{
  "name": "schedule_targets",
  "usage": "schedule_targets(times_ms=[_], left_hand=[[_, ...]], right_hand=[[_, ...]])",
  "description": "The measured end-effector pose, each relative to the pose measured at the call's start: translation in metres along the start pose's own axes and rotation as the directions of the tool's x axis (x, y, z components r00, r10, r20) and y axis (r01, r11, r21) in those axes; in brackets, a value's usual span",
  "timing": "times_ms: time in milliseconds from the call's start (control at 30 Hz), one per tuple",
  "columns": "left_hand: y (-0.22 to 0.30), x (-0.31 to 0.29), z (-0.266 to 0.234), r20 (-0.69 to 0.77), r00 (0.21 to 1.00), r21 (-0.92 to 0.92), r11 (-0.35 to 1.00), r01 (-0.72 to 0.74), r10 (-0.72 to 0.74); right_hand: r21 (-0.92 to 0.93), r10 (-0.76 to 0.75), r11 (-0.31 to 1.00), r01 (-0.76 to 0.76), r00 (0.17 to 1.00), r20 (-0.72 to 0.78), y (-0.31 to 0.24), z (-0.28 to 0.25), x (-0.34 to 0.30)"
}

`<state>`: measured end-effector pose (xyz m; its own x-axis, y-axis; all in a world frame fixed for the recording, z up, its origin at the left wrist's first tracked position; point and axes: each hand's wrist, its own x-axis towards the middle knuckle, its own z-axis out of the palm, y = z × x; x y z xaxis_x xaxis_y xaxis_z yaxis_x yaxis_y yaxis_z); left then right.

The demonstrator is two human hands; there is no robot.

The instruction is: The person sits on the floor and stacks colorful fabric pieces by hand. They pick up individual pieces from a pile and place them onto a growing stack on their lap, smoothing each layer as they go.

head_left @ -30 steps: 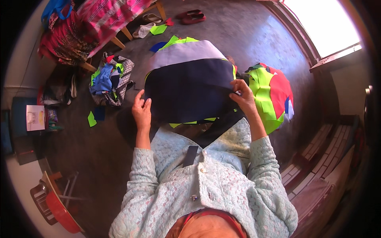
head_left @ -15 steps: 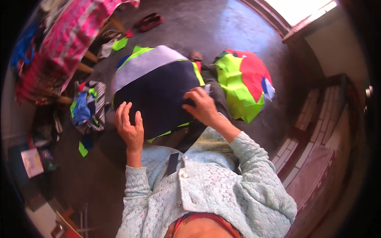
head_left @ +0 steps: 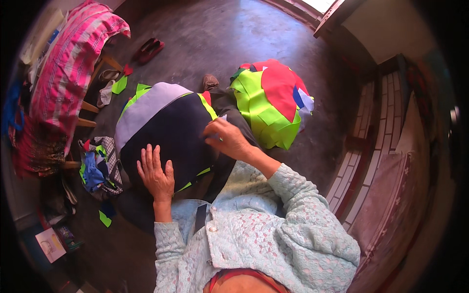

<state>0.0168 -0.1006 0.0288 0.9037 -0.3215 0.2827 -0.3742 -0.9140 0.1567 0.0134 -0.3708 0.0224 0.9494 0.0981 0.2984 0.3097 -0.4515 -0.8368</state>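
Observation:
Across my lap lies a large dark navy cloth [head_left: 166, 127] with a pale grey panel [head_left: 146, 100] along its far side. Bright yellow-green pieces show at its edges. My left hand [head_left: 157, 173] rests on the near left part of the navy cloth, fingers stretched and apart. Over the cloth's right edge, my right hand [head_left: 228, 140] is bent, its fingertips and thumb drawn together. Whatever is between them is too small to make out. A small white bit shows just beyond its knuckles.
Right of my leg stands a rounded heap of yellow-green and red fabric [head_left: 273, 95]. A checked bag of scraps [head_left: 100, 166] lies left. Pink plaid cloth [head_left: 63, 73] hangs over wooden furniture. Dark red shoes [head_left: 148, 51] are on the floor; a slatted bench [head_left: 366, 146] stands right.
My view has shifted, so most things sit further left. My left hand has come down flatter onto the navy cloth. The right hand's fingers have curled closer together at the cloth's right edge.

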Motion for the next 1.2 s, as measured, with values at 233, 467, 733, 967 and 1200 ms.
schedule_targets(times_ms=[233,467,733,967,1200], left_hand=[[0.000,0.001,0.001,0.003,1.000,0.017,1.000,-0.005,0.005],[0.002,0.001,0.001,-0.004,1.000,0.003,1.000,0.001,-0.001],[0.003,0.001,-0.001,-0.015,1.000,-0.004,1.000,0.022,-0.022],[0.004,0.002,-0.003,-0.011,1.000,-0.018,1.000,0.021,-0.021],[0.006,0.002,-0.001,-0.029,0.999,-0.070,0.997,0.034,-0.036]], right_hand=[[-0.283,0.078,0.925,-0.254,0.855,-0.514,0.062,-0.094,-0.019],[-0.618,0.227,0.590,-0.520,0.841,-0.490,0.130,-0.137,-0.048],[-0.685,0.280,0.516,-0.514,0.857,-0.433,0.151,-0.131,-0.047],[-0.443,0.358,0.556,-0.704,0.683,-0.636,0.163,-0.159,-0.044],[-0.151,0.221,0.808,-0.570,0.530,-0.819,0.109,-0.230,-0.006]])
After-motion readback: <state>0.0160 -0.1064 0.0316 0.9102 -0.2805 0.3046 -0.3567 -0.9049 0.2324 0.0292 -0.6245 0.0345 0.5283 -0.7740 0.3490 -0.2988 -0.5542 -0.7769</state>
